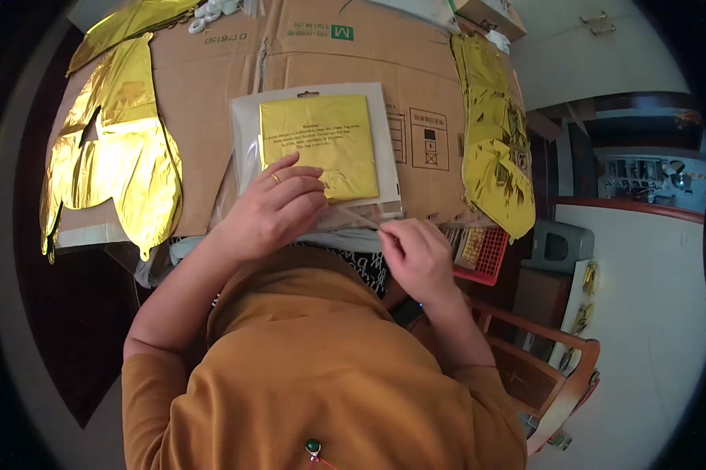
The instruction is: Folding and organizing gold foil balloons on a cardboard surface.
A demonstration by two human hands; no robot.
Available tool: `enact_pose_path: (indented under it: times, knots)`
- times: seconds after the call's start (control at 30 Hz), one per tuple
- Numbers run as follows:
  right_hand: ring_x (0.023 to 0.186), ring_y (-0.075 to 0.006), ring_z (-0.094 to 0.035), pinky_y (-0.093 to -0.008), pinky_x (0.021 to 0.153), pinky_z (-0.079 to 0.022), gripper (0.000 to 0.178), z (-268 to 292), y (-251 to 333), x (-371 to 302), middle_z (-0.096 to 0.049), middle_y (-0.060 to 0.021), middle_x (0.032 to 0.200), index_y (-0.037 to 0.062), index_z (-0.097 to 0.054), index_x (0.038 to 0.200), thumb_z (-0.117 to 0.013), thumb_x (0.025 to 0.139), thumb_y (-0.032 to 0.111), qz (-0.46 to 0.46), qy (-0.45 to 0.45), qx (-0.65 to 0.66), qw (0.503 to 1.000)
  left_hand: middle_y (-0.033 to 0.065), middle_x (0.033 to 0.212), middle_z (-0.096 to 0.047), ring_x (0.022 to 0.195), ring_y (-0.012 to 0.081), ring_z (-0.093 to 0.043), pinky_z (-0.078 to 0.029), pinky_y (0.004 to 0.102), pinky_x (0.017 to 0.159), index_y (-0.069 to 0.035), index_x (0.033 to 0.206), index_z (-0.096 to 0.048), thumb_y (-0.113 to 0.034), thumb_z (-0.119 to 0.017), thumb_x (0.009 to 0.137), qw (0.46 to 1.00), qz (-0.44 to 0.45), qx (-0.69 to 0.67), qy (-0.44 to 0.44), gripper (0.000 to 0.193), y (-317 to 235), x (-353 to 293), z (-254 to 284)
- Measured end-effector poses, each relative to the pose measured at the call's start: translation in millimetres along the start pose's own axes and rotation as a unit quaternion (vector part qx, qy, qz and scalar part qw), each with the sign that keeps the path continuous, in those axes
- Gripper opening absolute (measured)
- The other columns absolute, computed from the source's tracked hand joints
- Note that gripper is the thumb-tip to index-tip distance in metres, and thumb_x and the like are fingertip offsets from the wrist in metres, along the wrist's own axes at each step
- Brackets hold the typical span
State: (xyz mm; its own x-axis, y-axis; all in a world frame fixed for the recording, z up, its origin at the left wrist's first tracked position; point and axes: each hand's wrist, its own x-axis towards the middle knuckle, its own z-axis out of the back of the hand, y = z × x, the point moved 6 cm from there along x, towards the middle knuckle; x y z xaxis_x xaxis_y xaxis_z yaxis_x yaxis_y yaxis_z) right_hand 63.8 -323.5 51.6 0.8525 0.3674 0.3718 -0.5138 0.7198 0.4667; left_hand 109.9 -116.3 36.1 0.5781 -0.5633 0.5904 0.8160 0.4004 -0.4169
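While the left hand [278,205] presses its fingers flat on the folded gold foil sheet [319,145] to pin the clear packet [243,125], the right hand [417,252] pinches its flap strip [361,219] just beside those fingertips.

Soft, even daylight fills the scene, brightest on the pale floor at the right. The crinkled gold foil sheets [118,157] throw patchy glare, and the clear plastic sleeve [243,149] shows a faint sheen. Shadows are weak. The fisheye lens bends straight edges toward a black circular rim, where detail softens. The centre stays sharp.
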Motion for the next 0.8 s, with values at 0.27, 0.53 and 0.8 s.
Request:
enact_pose_path:
  times: [0.27,0.53,0.8]
  knots:
    - [0.07,-0.0298,-0.063,-0.0398,0.064,-0.049,0.021,-20.7,-13.0,13.7,-0.063,-0.0105,0.079,0.0055,-0.061,0.099,-0.075,0.083,0.006,-0.033,-0.118,-0.121,0.985,0.0109,0.104,-0.068,0.107,0.0278,-0.068,-0.05,0.0503,0.106,-0.004,0.1,-0.067,-0.003,-0.079,0.081,1.0,-0.003,0.013,0.003,0.023,-0.7,1.9,-2.9]
    - [0.08,-0.0354,-0.065,-0.0441,0.072,-0.053,0.034,-8.0,-36.4,31.6,-0.064,-0.0118,0.091,0.0068,-0.061,0.115,-0.076,0.086,0.018,-0.043,0.075,0.013,0.996,0.0108,0.103,-0.067,0.107,0.0291,-0.068,-0.05,0.0508,0.106,-0.004,0.097,-0.067,-0.005,-0.081,0.079,1.0,0.0,0.009,0.017,0.023,-2.0,0.5,-6.4]
    - [0.076,-0.0296,-0.061,-0.0403,0.069,-0.051,0.038,-14.4,-40.8,33.4,-0.063,-0.0097,0.09,0.0082,-0.067,0.116,-0.079,0.08,0.01,0.039,0.013,-0.074,0.996,0.0095,0.103,-0.066,0.11,0.0296,-0.065,-0.048,0.0516,0.107,-0.005,0.099,-0.069,-0.006,-0.08,0.078,0.998,0.009,0.002,0.066,0.024,-1.3,4.9,-5.6]
